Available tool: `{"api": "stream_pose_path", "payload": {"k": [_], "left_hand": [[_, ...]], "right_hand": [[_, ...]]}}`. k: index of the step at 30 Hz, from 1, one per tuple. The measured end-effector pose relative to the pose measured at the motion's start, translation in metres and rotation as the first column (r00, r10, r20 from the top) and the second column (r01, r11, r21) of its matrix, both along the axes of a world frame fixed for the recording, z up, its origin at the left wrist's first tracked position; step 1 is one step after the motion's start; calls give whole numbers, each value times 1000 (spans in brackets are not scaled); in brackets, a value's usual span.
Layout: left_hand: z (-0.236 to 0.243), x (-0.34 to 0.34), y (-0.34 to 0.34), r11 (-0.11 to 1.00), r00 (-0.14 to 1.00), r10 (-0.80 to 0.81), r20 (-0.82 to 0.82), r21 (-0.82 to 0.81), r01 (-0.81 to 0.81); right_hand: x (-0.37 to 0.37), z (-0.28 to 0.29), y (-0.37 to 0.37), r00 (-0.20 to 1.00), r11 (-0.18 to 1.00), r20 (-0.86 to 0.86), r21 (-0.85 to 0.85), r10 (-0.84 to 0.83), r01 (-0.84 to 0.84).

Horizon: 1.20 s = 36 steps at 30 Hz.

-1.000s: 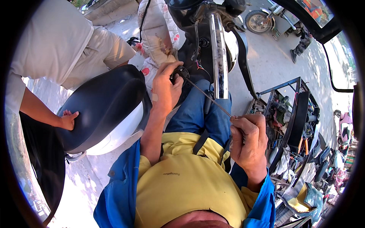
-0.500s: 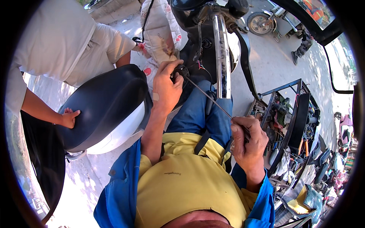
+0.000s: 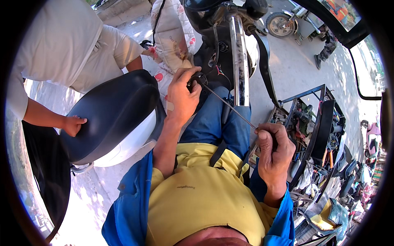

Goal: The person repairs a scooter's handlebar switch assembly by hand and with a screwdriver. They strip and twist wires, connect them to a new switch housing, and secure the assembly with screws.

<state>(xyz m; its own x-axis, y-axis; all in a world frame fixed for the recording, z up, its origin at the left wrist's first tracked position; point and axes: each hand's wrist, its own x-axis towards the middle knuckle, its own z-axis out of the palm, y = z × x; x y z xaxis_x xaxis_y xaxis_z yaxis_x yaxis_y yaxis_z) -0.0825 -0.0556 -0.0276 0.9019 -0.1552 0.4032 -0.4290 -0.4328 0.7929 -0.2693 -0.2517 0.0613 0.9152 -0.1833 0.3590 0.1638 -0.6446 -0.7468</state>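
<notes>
My left hand (image 3: pixel 184 94), a plaster on its wrist, grips a small dark part (image 3: pixel 196 78) just below the black front panel (image 3: pixel 213 57) of a scooter. A thin metal cable or rod (image 3: pixel 230 104) runs diagonally from that part down to my right hand (image 3: pixel 273 149), whose thumb and index finger pinch its end. Above the cable, a chrome tube (image 3: pixel 238 57) hangs from the handlebar area, with small coloured wires (image 3: pixel 221 71) beside it. A quilted patterned cover (image 3: pixel 168 37) lies behind my left hand.
A co-worker in light clothes (image 3: pixel 69 45) stands at left, a hand (image 3: pixel 73 125) on the black seat (image 3: pixel 111 110). At right stand a metal cart of tools (image 3: pixel 303 135) and piled clutter (image 3: pixel 357 176). A parked motorcycle (image 3: pixel 282 25) and someone's leg (image 3: pixel 322 53) are behind.
Both my hands have shifted right with the part and cable, my left slightly, my right more so and slightly downward. The co-worker's fingers on the seat have curled.
</notes>
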Motion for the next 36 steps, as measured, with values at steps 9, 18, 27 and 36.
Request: {"api": "stream_pose_path", "payload": {"k": [9,18,27,36], "left_hand": [[-3,9,8,999,999,48,14,12,-48],[6,-3,-2,981,964,157,-216,-80,-177],[-15,1,-3,976,988,149,-33,-154,-152],[-18,1,-3,982,987,163,1,-93,-163]], "right_hand": [[2,-12,6,978,961,157,-259,136,-92],[1,-8,5,982,978,164,-199,92,-58],[-5,-15,10,994,993,-22,55,-107,108],[-4,-20,12,981,994,192,-97,-35,54]]}}
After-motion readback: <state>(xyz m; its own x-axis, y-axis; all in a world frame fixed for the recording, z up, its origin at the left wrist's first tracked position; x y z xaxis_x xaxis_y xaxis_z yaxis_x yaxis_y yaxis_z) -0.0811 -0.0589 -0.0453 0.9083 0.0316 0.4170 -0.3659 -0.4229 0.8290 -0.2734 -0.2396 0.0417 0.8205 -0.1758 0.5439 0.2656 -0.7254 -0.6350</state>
